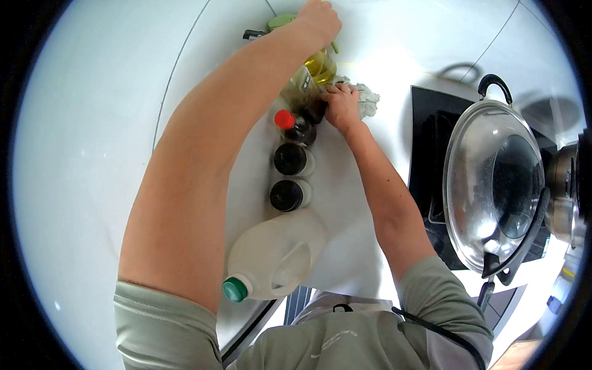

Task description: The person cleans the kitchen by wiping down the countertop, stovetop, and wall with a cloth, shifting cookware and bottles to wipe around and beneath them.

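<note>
At the far end of the counter, my left hand (319,23) is closed at the green handle of an oil jug (322,66) with yellow oil in it; my forearm hides part of the jug. A green lid (281,22) shows beyond the forearm. Lower down, my right hand (343,105) has its fingers curled over a crumpled grey cloth (369,101) at the jug's base. Beside its fingertips are a bag-like clear package (300,86) and a dark bottle with a red cap (284,119).
Two black-lidded jars (290,159) and a large translucent jug with a green cap (265,253) continue the row towards me. On the right, a lidded wok (493,185) sits on a black cooktop (425,129), with a steel pot (561,191) beyond. White tiled wall (92,123) borders the left.
</note>
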`<state>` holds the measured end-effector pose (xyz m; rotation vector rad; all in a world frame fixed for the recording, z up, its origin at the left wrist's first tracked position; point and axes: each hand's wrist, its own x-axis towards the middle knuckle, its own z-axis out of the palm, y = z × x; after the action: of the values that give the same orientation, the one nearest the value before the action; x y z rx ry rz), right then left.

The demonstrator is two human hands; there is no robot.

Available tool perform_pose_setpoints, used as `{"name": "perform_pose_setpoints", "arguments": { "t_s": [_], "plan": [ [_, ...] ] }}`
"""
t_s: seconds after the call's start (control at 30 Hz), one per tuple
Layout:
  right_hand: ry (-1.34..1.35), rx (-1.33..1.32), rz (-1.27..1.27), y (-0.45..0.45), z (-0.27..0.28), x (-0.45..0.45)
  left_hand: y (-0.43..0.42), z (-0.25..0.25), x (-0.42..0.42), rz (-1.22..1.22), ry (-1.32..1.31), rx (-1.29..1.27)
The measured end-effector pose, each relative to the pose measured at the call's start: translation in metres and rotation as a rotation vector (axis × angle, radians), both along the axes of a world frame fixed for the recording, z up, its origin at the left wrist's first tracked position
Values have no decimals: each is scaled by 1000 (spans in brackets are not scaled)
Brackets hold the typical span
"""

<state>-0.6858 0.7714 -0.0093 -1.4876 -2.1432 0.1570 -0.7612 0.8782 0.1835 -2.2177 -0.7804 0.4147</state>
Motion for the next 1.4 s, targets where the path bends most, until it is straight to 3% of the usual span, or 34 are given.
{"name": "perform_pose_setpoints", "arguments": {
  "t_s": [0.1,0.37,0.8,1.1,1.27,1.4],
  "plan": [
    [6,39,-7,-1,-1,0,0,-2,-2,-84,-64,9],
    [-8,11,-27,-7,3,-1,-3,-2,9,84,30,-8],
    [18,12,-29,-12,6,0,-3,-9,12,123,50,-45],
    [-30,-89,-42,-21,14,4,-3,-17,8,0,-64,-8],
    [-35,6,-79,-28,10,8,4,-21,1,-133,-15,14],
    [-58,-34,-79,-29,13,8,1,-25,10,50,118,-82]
  ]
}}
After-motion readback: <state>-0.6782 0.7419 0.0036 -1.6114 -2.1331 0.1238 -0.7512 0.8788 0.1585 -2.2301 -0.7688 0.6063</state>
